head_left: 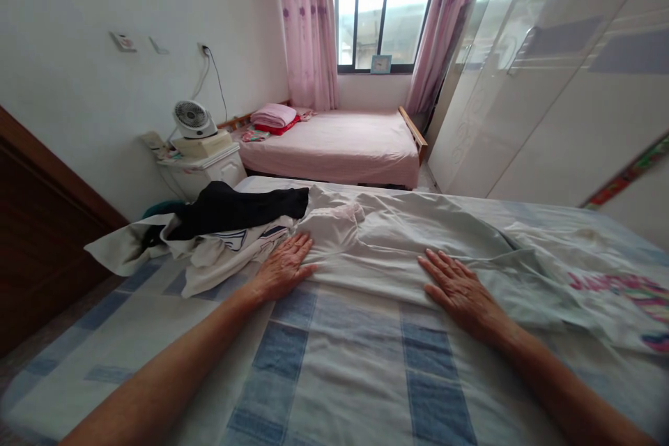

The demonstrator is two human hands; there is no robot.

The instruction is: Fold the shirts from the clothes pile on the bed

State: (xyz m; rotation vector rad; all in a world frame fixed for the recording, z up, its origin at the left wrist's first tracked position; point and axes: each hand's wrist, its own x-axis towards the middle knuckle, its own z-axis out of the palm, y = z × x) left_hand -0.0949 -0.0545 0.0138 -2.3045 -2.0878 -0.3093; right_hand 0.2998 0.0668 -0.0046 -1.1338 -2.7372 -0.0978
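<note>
A pale white garment [408,237] lies spread across a bed with a blue-and-white checked cover [339,369]. My left hand [285,266] rests flat on the garment's near left edge, fingers stretched out. My right hand [457,286] lies flat on the garment further right, fingers spread. Neither hand holds anything. A black garment [235,208] sits on a heap of white clothes [219,247] just left of my left hand.
A second bed with a pink sheet [339,143] stands by the window, folded pink bedding [272,115] on it. A white nightstand [206,167] with a small fan [192,118] is at the left wall. A white wardrobe [548,83] lines the right side.
</note>
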